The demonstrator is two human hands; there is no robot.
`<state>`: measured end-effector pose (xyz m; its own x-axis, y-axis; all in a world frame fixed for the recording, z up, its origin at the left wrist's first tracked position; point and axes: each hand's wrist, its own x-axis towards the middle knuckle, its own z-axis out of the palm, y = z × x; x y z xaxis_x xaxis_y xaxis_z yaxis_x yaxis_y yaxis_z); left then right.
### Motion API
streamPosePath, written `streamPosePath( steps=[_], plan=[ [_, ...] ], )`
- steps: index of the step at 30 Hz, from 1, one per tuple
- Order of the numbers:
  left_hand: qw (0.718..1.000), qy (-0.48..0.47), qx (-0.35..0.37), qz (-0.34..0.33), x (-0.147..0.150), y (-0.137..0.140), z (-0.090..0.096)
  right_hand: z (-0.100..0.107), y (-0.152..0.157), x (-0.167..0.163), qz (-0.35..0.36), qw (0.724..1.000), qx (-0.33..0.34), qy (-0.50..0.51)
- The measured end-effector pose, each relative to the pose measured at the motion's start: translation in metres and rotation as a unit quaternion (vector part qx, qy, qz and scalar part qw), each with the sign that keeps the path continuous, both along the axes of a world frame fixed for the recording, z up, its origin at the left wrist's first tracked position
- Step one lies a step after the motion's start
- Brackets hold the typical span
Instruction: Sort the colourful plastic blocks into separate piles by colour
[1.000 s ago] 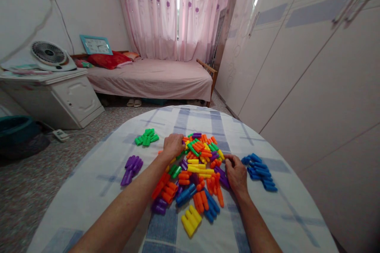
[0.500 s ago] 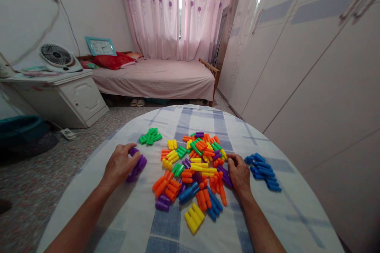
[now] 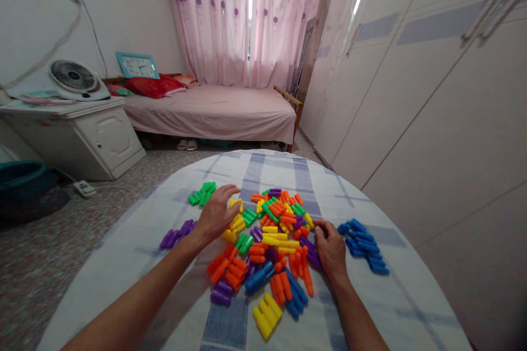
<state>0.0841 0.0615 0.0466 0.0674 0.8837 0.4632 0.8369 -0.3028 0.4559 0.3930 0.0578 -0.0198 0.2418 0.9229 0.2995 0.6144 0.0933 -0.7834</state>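
Note:
My left hand (image 3: 219, 213) is over the left side of a mixed pile of plastic building pieces, fingers stretched out and apart, with nothing in it. Just under its fingertips lie yellow pieces (image 3: 236, 224), partly covered by the hand. My right hand (image 3: 330, 247) rests on the cloth at the pile's right edge, fingers loosely bent with a gap at the thumb. Beside it lies a long purple piece (image 3: 311, 254); no grip on it shows. Purple pieces (image 3: 178, 234) lie together left of my left wrist, green pieces (image 3: 202, 193) behind them, blue pieces (image 3: 366, 245) to the right.
A round table with a checked cloth (image 3: 225, 326) carries the pieces. Orange pieces (image 3: 282, 287) and a yellow piece (image 3: 267, 315) lie at the pile's near side. Beyond stand a bed (image 3: 230, 107), a cabinet with a fan (image 3: 76, 77), and a wardrobe (image 3: 432, 120) at right.
My left hand has let go of the purple pieces at the left and moved right to the yellow ones. My right hand has stayed by the pile.

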Motion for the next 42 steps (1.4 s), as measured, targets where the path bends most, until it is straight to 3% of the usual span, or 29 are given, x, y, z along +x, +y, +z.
streamPosePath(
  steps=[3,6,12,17,19,21,26,28,31,34,37,40,42],
  plan=[
    [0.995,0.044,-0.056,-0.070,0.050,0.045,0.011,-0.002,0.001,0.001,0.007,1.000,0.001,0.004],
    [0.984,0.087,-0.121,-0.093,0.084,0.079,0.011,-0.002,0.000,0.002,0.008,1.000,0.003,0.004],
    [0.976,0.092,-0.180,-0.083,0.099,0.104,0.006,0.002,-0.001,-0.001,-0.003,1.000,0.008,0.004],
    [0.990,0.049,-0.120,-0.059,0.073,0.069,0.022,0.000,-0.001,0.000,0.000,1.000,0.019,0.012],
    [0.998,0.013,-0.046,-0.039,0.044,0.040,0.026,0.000,0.000,0.000,0.003,1.000,0.019,0.015],
    [1.000,0.002,-0.006,0.022,0.005,0.008,0.024,0.000,0.000,0.000,0.007,1.000,0.015,0.017],
    [0.975,-0.002,-0.021,0.223,-0.089,-0.064,-0.015,0.000,0.000,0.000,0.002,1.000,0.006,0.009],
    [0.967,-0.030,-0.055,0.247,-0.106,-0.080,-0.035,-0.001,0.000,0.000,0.001,1.000,0.006,0.003],
    [0.968,-0.085,-0.069,0.224,-0.103,-0.090,-0.054,0.000,0.000,0.000,-0.001,1.000,0.012,-0.008],
    [0.971,-0.123,-0.063,0.196,-0.088,-0.089,-0.059,0.003,-0.001,-0.001,-0.001,1.000,0.014,-0.009],
    [0.971,-0.128,-0.054,0.193,-0.079,-0.086,-0.053,0.005,-0.002,-0.001,0.001,1.000,0.014,-0.004],
    [0.975,-0.076,0.001,0.208,-0.072,-0.078,-0.037,0.005,-0.001,-0.001,0.001,1.000,0.013,0.002],
    [0.984,-0.041,0.033,0.168,-0.059,-0.066,-0.022,0.003,-0.001,-0.001,0.002,1.000,0.011,0.004]
  ],
)
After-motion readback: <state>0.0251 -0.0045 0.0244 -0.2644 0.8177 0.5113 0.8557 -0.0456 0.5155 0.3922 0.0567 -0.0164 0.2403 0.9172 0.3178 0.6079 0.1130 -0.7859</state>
